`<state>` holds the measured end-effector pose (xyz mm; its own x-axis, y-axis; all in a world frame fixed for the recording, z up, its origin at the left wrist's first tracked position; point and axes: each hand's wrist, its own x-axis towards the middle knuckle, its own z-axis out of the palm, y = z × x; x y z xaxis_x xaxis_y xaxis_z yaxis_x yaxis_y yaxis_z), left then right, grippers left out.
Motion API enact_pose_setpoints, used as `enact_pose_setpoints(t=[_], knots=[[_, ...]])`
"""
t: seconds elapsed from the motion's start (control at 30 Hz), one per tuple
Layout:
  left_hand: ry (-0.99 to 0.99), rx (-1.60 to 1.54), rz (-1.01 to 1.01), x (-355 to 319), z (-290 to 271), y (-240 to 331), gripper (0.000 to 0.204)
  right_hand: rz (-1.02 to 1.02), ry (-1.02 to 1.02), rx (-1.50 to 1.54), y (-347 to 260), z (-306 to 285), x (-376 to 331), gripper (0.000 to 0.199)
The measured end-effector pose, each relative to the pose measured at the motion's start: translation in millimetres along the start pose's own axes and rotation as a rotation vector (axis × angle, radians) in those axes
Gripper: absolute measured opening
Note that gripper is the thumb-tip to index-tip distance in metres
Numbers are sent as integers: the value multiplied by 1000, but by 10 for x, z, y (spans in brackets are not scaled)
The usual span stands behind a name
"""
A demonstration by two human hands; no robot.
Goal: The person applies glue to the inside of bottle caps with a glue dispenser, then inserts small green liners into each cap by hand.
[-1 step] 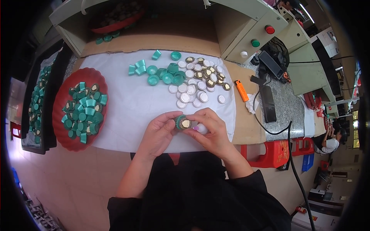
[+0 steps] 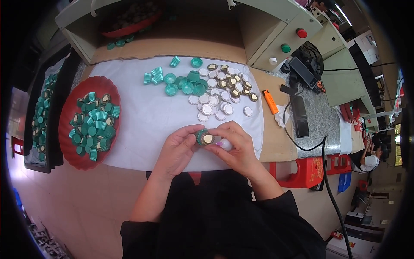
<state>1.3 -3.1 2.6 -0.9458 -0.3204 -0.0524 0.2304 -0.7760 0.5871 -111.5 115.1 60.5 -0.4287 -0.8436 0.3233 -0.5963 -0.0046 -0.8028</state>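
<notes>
Over the near edge of the white cloth, my left hand (image 2: 182,141) pinches a green fluted cup (image 2: 199,137) with a gold-faced disc (image 2: 208,139) set in its mouth. My right hand (image 2: 237,144) is closed around a small white bottle (image 2: 226,143) with a purple tip, held close beside the cup. Its fingertips touch the cup's right side. Beyond my hands lie loose empty green fluted cups (image 2: 187,87). To their right is a pile of small round caps (image 2: 224,96), some white side up, some gold side up.
At left, a red scalloped tray (image 2: 71,151) holds many filled green cups, beside a black bin (image 2: 56,157) of more. Rightward lie an orange lighter (image 2: 270,102), a dark phone (image 2: 299,116) and a black cable (image 2: 327,172). A red stool (image 2: 302,175) stands below; a person (image 2: 370,162) sits farther right.
</notes>
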Motion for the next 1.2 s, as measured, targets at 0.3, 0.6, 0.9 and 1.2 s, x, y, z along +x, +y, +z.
enact_pose_setpoints(t=[0.3, 0.6, 0.9, 1.2], knots=[[-14, -2, -15, 1, -12, 8, 29, 0, 7, 5, 7, 18, 10, 32], [-2, -3, 0, -6, -2, 10, 28, -10, 8, -1, 21, 23, 12, 33], [-24, -13, 2, -5, -8, 9, 27, -23, 32, -11, 32, 29, 8, 32], [-23, 29, 44, 10, -14, -20, 23, -18, 21, 3, 19, 29, 12, 32]])
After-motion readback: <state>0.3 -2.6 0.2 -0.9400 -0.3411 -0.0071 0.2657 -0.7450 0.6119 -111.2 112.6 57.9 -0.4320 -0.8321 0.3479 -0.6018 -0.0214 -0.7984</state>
